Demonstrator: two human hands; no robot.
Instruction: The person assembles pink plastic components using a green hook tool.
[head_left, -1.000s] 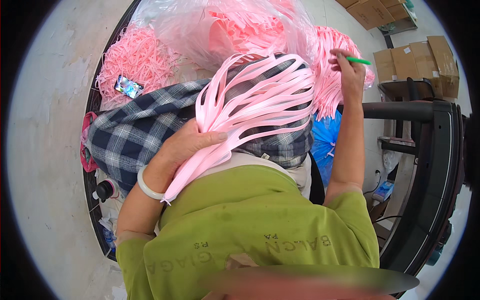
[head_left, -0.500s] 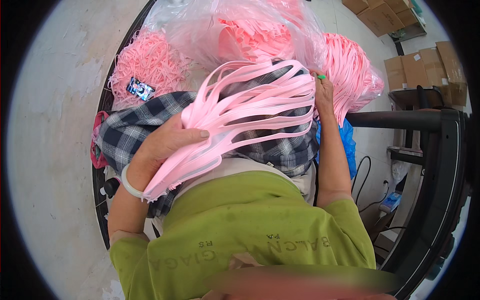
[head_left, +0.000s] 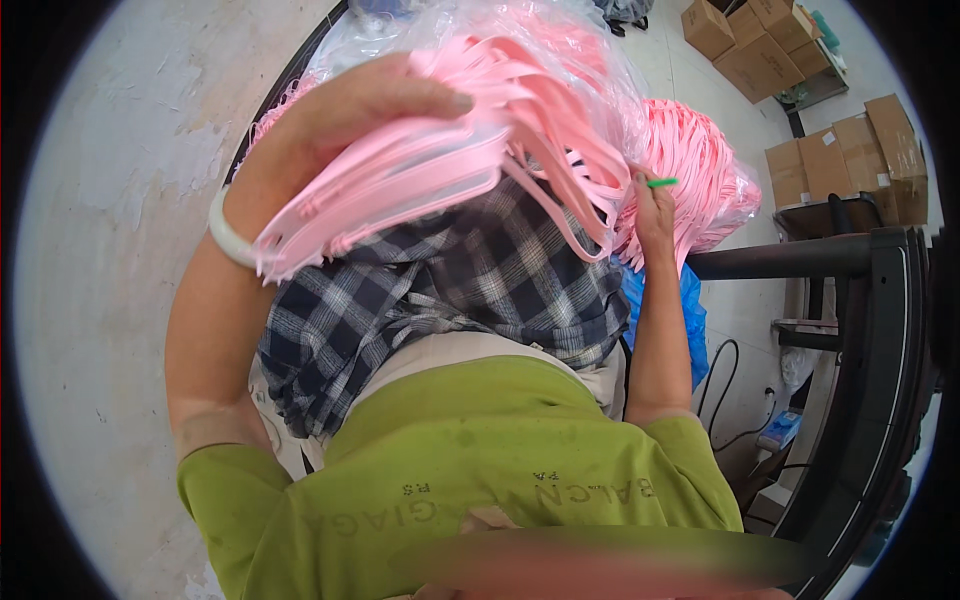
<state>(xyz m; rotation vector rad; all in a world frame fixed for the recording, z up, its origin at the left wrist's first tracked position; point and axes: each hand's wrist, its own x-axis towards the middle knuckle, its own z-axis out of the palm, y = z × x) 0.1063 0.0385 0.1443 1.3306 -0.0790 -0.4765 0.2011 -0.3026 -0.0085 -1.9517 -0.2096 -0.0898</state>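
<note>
My left hand is closed round a thick bundle of long, flat pink rubbery strips, its thumb across the top. The bundle's cut end lies along my left wrist, beside a pale bangle. Looped strips hang from its other end toward my right hand. That hand is closed, with a thin green stick-like piece poking out between its fingers. The rest of this piece is hidden. Its fingertips are right by the hanging loops; whether they grip them I cannot tell.
Beyond my right hand lies a big heap of pink strips, partly in clear plastic. A checked cloth covers my lap. A black frame stands at the right, near a blue bag. Cardboard boxes are stacked behind.
My left hand has lifted the bundle up and away from my lap, toward the far side. The loops, stretched taut before, now hang slack and bunched. My right hand has dropped slightly nearer.
</note>
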